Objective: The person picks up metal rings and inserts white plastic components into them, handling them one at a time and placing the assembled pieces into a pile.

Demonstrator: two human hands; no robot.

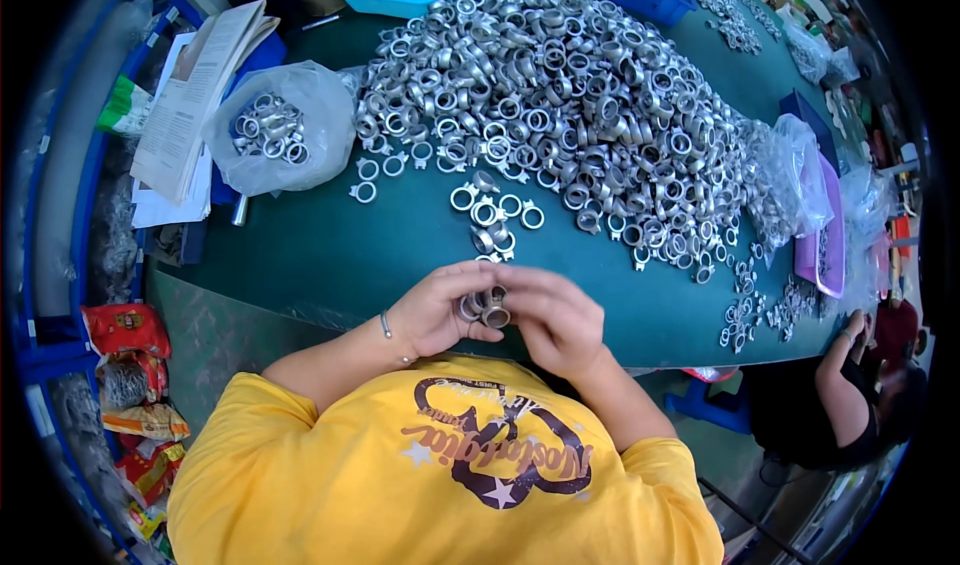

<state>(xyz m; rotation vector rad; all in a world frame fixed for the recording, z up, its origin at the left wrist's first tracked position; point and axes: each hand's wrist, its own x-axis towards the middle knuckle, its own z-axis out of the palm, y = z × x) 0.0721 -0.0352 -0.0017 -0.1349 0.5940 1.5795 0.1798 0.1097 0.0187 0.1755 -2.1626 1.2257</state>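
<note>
Near the front edge of the green table [330, 235], my left hand [432, 313] is closed around a few silver metal rings [494, 312], palm turned up. My right hand [562, 323] comes in from the right, its fingers reaching over those rings and close to the left fingertips. Motion smears the right fingers, so their grip is unclear. Just beyond my hands lies a small cluster of loose rings [487, 212], some with a little lug on the side. Behind it rises a large heap of similar rings [590, 105].
A clear plastic bag [325, 160] with rings stands at left, beside stacked papers [190, 115]. Blue trays [395, 3] are at the back. At right are a purple bin [832, 230], plastic wrapping [795, 180] and small loose parts [742, 315]. Another person [835, 395] sits at far right.
</note>
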